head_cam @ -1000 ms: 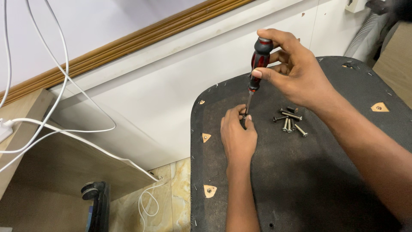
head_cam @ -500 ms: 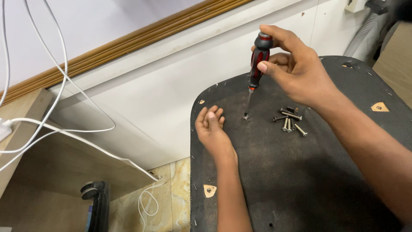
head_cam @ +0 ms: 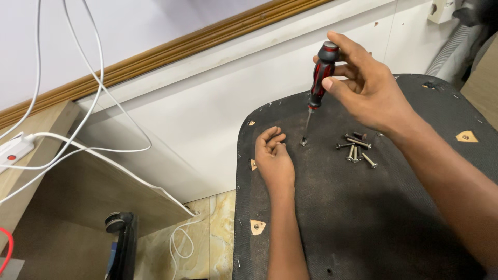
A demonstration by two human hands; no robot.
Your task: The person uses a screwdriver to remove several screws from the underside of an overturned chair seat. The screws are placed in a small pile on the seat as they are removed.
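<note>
Head view: right hand (head_cam: 368,88) grips the red-black screwdriver (head_cam: 321,70), tip on a screw (head_cam: 302,141); left hand (head_cam: 273,158) rests loose, empty; spare screws (head_cam: 357,148) lie undriven on the seat underside (head_cam: 363,223).

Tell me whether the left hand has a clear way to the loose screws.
Probably yes: the left hand rests empty on the dark board, and only the screwdriver shaft stands between it and the screws.

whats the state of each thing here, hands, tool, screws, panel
right hand: gripping the screwdriver handle
screwdriver: near upright, tip on a screw
screw under tip: standing in the panel
left hand: resting on the panel, fingers curled, holding nothing
loose screws: lying in a cluster
black panel: lying flat
</note>
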